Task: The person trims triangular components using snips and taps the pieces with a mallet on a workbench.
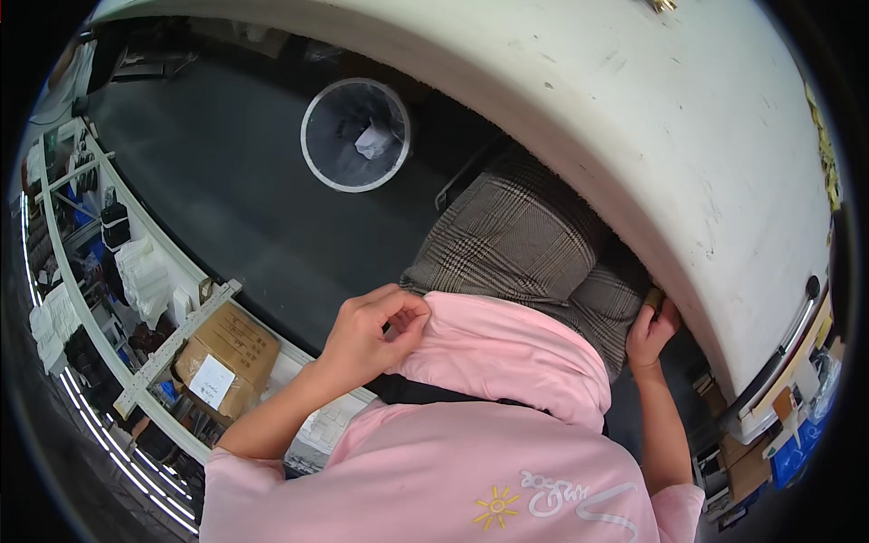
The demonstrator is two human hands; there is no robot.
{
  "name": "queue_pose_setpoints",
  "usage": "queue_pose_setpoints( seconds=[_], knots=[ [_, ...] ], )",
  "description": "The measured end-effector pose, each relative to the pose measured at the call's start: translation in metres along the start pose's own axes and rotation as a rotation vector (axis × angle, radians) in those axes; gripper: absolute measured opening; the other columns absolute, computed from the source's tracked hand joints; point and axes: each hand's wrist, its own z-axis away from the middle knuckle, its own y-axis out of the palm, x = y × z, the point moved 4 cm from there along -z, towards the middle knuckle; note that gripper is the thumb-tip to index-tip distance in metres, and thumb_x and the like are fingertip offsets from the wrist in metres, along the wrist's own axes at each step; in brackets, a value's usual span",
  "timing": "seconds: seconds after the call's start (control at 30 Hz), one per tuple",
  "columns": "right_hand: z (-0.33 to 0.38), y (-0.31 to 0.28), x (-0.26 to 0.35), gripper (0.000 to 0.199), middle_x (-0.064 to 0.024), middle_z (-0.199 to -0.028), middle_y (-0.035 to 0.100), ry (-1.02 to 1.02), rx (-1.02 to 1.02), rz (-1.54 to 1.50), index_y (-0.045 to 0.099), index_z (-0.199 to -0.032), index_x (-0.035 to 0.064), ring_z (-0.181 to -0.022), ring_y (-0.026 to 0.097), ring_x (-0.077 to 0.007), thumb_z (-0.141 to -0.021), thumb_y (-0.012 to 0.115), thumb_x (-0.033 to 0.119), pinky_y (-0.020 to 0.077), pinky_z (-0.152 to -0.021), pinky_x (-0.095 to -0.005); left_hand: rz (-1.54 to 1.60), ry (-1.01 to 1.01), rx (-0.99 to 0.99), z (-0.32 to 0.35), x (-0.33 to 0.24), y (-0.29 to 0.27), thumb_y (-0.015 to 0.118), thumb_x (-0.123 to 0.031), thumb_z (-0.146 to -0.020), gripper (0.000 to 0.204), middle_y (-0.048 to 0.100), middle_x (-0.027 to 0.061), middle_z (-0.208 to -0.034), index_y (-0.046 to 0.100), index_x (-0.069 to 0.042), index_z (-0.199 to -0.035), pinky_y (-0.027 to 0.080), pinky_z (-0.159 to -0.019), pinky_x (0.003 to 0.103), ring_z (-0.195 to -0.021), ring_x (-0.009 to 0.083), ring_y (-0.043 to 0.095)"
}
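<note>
My left hand is closed in a pinch at the edge of the pink shirt, whose lower part lies folded across my lap. Below the fold, grey checked trousers cover my legs. On the other side, my right hand is down beside my thigh, close under the table edge. Its fingers are curled around or against a small yellowish-brown thing, too little of which shows to name it.
The white worn table curves ahead and to the right. A round bin with paper inside stands on the dark floor. Left are a metal rack and a cardboard box. A dark-handled tool lies by the table's right end.
</note>
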Motion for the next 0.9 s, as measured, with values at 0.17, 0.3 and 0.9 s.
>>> queue_pose_setpoints(
  seconds=[0.17, 0.3, 0.9],
  knots=[
    [0.013, -0.009, 0.007, 0.028, -0.0257, -0.102, 0.064, 0.06, 0.029, -0.034, 0.059, -0.112, -0.0077, -0.092, 0.063, -0.0399, -0.087, 0.05, 0.002, 0.0478, -0.084, -0.0384, 0.089, 0.019, -0.012, 0.018, -0.01, -0.001, 0.068, 0.0, -0.079, 0.008, 0.062, 0.0073, -0.077, 0.066, 0.002, -0.086, 0.051, -0.062, 0.025, -0.066, 0.0137, 0.063],
    [0.002, -0.007, 0.009, 0.027, -0.0235, -0.101, 0.064, 0.067, -0.013, -0.04, 0.06, -0.108, -0.0092, -0.094, 0.061, -0.0357, -0.086, 0.047, 0.001, 0.0448, -0.088, -0.0384, 0.02, 0.08, -0.079, 0.007, -0.012, 0.005, 0.068, -0.001, -0.08, 0.006, 0.062, 0.0075, -0.076, 0.066, 0.001, -0.085, 0.05, -0.06, 0.024, -0.064, 0.0133, 0.062],
    [-0.01, -0.014, 0.02, 0.023, -0.0147, -0.088, 0.064, 0.013, 0.032, 0.017, 0.067, -0.098, 0.0059, -0.081, 0.06, -0.0364, -0.076, 0.064, 0.014, 0.0455, -0.073, -0.0469, -0.957, 0.844, 0.605, -0.092, -0.101, 0.102, 0.054, -0.031, -0.091, 0.049, 0.046, 0.007, -0.143, 0.048, -0.015, -0.137, 0.014, -0.113, 0.055, -0.138, 0.0224, 0.033]
  ],
)
